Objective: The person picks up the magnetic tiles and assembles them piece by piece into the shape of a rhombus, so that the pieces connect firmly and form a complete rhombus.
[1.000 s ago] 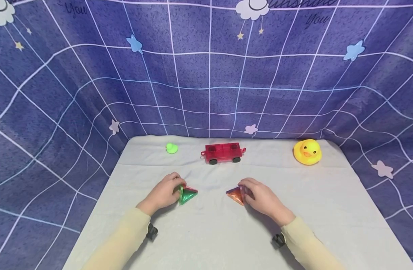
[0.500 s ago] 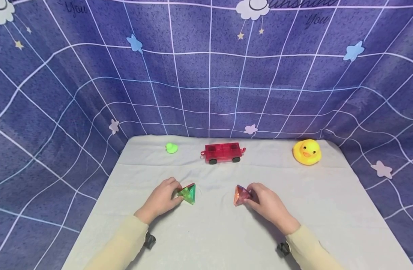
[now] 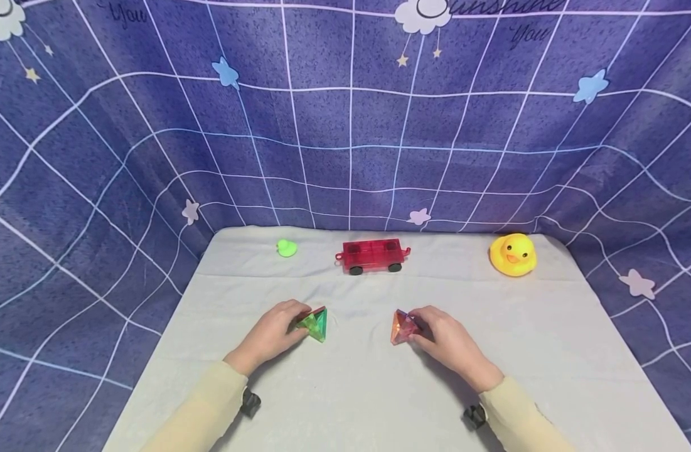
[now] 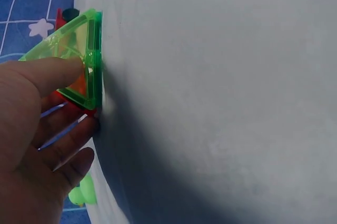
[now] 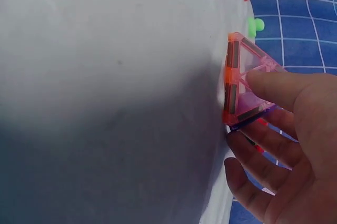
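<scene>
Two small see-through pyramids of triangular magnetic tiles are on the white cloth, one at each hand. My left hand [image 3: 272, 333] pinches the green, teal and red pyramid [image 3: 319, 324]; in the left wrist view its thumb lies on the light green tile [image 4: 91, 84], and the other fingers are behind and below. With my right hand [image 3: 449, 345] I hold the orange, pink and purple pyramid [image 3: 398, 329]. The right wrist view shows the thumb against its pink tile [image 5: 247, 108], a purple edge underneath. A gap of cloth separates the two pyramids.
Behind the hands stands a red toy wagon [image 3: 373, 256] with black wheels. A small green duck [image 3: 287, 248] sits at the back left and a larger yellow duck [image 3: 513, 256] at the back right. A blue gridded curtain [image 3: 345, 113] encloses the white-covered table [image 3: 351, 402].
Over the second, both pyramids have been turned so that a flat side faces the other one. The right hand has shifted slightly right; in the last half second hardly anything moves.
</scene>
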Demonstrator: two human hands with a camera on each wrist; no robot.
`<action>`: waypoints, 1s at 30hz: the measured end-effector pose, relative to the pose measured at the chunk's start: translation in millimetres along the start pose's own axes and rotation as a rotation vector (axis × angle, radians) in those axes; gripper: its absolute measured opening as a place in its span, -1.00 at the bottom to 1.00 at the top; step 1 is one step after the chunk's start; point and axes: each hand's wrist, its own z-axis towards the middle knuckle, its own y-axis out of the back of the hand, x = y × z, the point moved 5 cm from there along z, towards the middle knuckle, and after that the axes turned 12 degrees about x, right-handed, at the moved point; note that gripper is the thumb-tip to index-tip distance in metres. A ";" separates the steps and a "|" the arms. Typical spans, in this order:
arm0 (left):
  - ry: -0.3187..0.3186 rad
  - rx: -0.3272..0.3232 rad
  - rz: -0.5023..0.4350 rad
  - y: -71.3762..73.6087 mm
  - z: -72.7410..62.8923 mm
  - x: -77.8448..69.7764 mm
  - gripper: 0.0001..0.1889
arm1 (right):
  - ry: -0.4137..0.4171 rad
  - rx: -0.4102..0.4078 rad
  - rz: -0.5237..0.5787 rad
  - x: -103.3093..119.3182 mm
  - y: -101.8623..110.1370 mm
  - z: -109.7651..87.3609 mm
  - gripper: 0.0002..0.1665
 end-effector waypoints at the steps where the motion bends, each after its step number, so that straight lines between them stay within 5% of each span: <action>1: 0.000 0.002 0.002 -0.1 0.4 -0.4 -0.55 | 0.001 0.002 -0.002 0.0 -0.5 0.3 -0.46; 18: 0.028 0.023 0.004 -2.1 3.4 -3.0 -0.60 | -0.033 0.023 -0.006 2.4 -3.1 3.2 -0.51; 30: -0.025 0.021 0.016 -8.5 13.8 -17.0 -0.61 | -0.020 0.030 -0.002 12.1 -9.0 11.8 -0.50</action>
